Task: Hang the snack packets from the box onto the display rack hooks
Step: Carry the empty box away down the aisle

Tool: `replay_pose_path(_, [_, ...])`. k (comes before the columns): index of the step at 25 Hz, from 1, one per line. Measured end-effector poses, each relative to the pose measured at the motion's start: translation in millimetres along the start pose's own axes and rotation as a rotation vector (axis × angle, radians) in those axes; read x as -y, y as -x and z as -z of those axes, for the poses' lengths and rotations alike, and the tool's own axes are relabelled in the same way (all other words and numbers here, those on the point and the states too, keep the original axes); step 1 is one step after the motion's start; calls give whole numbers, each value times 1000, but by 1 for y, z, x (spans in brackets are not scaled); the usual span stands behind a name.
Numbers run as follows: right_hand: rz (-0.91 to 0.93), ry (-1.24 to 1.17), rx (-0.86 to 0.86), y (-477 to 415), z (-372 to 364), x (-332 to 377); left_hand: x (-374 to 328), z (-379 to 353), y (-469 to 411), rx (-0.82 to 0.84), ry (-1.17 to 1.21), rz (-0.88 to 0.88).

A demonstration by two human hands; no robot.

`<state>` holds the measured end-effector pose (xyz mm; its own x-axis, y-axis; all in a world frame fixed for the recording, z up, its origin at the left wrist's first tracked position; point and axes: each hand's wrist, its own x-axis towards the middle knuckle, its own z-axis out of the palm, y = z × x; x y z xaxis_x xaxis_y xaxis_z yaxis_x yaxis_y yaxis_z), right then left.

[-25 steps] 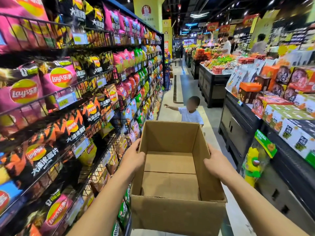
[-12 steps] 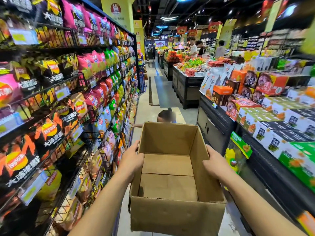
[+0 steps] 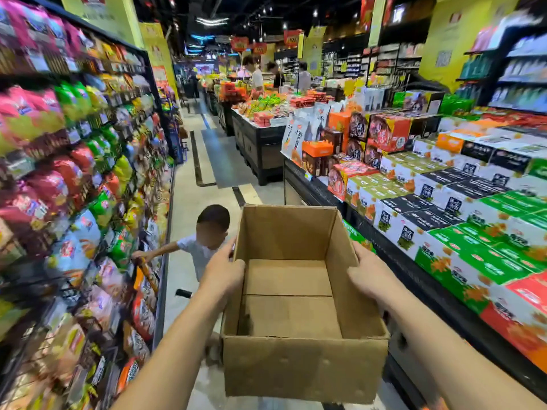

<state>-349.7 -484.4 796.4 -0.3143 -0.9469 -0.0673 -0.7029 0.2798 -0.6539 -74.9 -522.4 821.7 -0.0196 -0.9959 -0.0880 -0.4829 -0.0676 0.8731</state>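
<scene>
Both hands are on the box (image 3: 302,368): left hand (image 3: 223,273) clamped on the left wall, right hand (image 3: 370,276) on the right wall, thumbs at the rim, box carried level in front of you above the aisle floor (image 3: 189,202). The box is empty, bare cardboard bottom and no packets inside. Every snack packet (image 3: 97,208) in view sits on the rack (image 3: 162,279) to your left; that side is blurred, so I can't tell which hooks are free. My read: hanging from this box is done, and you're on the carry step, either for a refill or to dump the box. Next move needs a clear path and somewhere to set it down. Blocker: a child (image 3: 204,247) stands just ahead-left of the box, arm stretched to the rack. The desk (image 3: 429,294) on your right, stacked with boxed goods, narrows the aisle. Shoppers (image 3: 256,72) are well apart, far back.
</scene>
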Motion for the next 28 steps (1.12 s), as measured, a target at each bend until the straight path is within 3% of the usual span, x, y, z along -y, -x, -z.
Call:
replay_pose_path(14, [52,-130,65,-252,105,-62,-121,-142,-183,-137,-4,58])
replay_pose_path(28, [53,-60,42,-511,75,6,-141,-144,-448,-124,138,57])
